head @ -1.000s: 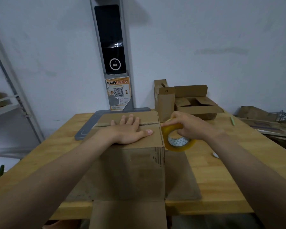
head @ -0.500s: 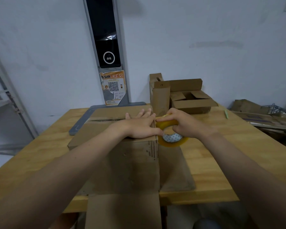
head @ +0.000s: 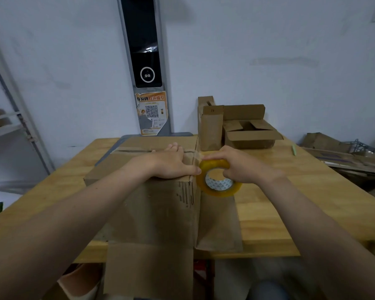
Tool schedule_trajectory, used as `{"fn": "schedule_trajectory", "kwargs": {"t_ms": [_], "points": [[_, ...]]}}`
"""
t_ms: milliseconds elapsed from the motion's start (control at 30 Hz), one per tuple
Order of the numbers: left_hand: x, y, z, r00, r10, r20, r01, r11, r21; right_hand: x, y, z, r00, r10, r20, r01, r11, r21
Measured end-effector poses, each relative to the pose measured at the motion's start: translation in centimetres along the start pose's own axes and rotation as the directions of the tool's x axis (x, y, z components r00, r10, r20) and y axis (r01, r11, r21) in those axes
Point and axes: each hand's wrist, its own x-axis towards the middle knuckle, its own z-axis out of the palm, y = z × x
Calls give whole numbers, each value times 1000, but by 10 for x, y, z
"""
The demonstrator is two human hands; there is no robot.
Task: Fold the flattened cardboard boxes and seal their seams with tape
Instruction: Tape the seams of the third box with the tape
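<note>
box (head: 152,204) at the table's (head: 279,202) front edge | top seam (head: 134,151) runs left-right | tape roll (head: 218,180) at its right end, gripped by right hand (head: 240,167) | left hand (head: 171,163) flat, pressing the top alongside | pull likely goes leftward
</note>
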Motion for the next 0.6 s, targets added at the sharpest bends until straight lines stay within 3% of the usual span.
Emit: {"fn": "schedule_trajectory", "kwargs": {"t_ms": [233, 400, 500, 600], "points": [[-23, -18, -15, 998, 36, 53, -35, 999, -14, 6, -28, -22, 988, -51, 145, 48, 999, 21], [-31, -21, -4, 1000, 7, 30, -4, 996, -87, 61, -44, -31, 985, -137, -109, 144, 987, 66], [-39, -25, -8, 998, -25, 51, 30, 994, -107, 103, -49, -25, 980, -189, 66, 186, 981, 56], [-49, -34, -12, 994, -94, 53, 97, 993, -60, 120, -39, -11, 968, -118, 220, 88, 986, 141]]}}
